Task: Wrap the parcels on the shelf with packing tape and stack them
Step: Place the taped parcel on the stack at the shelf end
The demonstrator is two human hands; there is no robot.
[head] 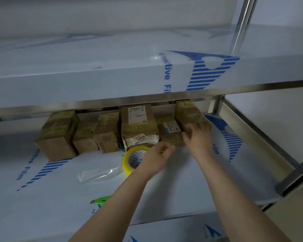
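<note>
rightward of the right hand (197, 135) gripping the end parcel (191, 112) of seven, shelf (243, 165) lies open; left hand (156, 158) curled over one tape roll (129, 160), hold unclear.

Lower shelf (182, 175) (covered in blue-printed protective film): a row of brown parcels (107, 131) stands along the back, several of them taped. Right hand (197, 137) grips the right-end parcel (187, 110). Left hand (157, 158) is over the yellow tape roll (129, 160), thumb and forefinger pinched; what they hold is unclear. Green knife (101, 199) lies near the front edge.

Film-covered shelf (182, 189): parcels (56, 135), tape roll (128, 160), cutter (101, 199).
</note>
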